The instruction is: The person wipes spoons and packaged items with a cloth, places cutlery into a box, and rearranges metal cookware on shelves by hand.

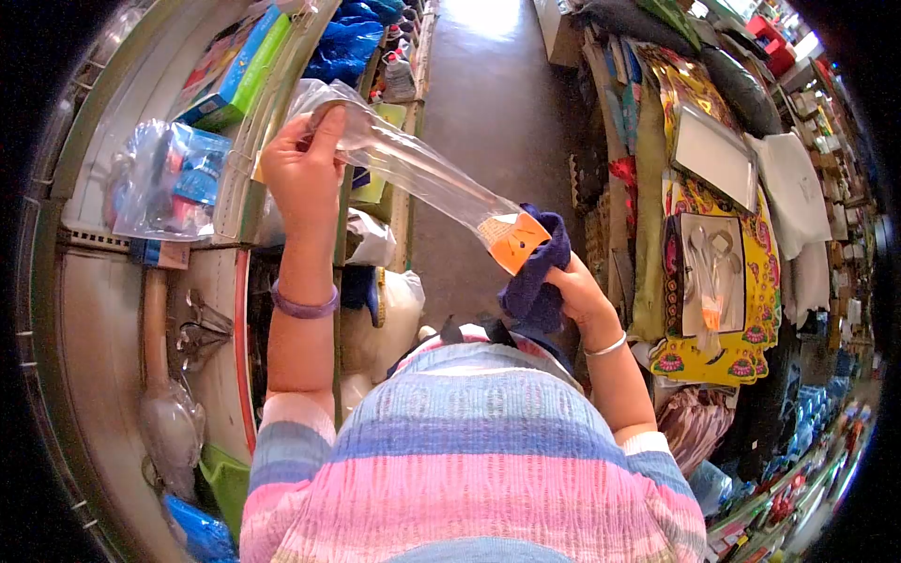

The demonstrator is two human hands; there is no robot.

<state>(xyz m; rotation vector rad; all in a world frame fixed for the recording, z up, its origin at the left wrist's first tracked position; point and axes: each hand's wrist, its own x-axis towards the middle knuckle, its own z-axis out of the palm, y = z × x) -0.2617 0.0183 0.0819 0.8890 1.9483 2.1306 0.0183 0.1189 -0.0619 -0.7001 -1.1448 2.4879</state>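
Observation:
A long utensil in a clear plastic sleeve [434, 169] stretches in front of me, above the aisle. Its rounded, spoon-like end is pinched by my left hand [305, 174], whose fingers are closed on it; the exact kind is hard to make out through the shiny plastic. An orange label [514, 246] sits at the other end of the sleeve. There, my right hand [584, 298] is closed on a bunched dark blue cloth [537, 298]. The cloth lies against the labelled end and partly wraps it. The right fingertips are partly hidden by the cloth.
On the right, a shallow tray [737, 281] holding several metal spoons and ladles lies on yellow patterned mats [668, 361]. Another, white-faced tray [718, 155] lies behind it. Shelving on the left carries a bagged blue pack [199, 169] and a green-blue box [235, 70]. Grey floor [488, 94] runs between.

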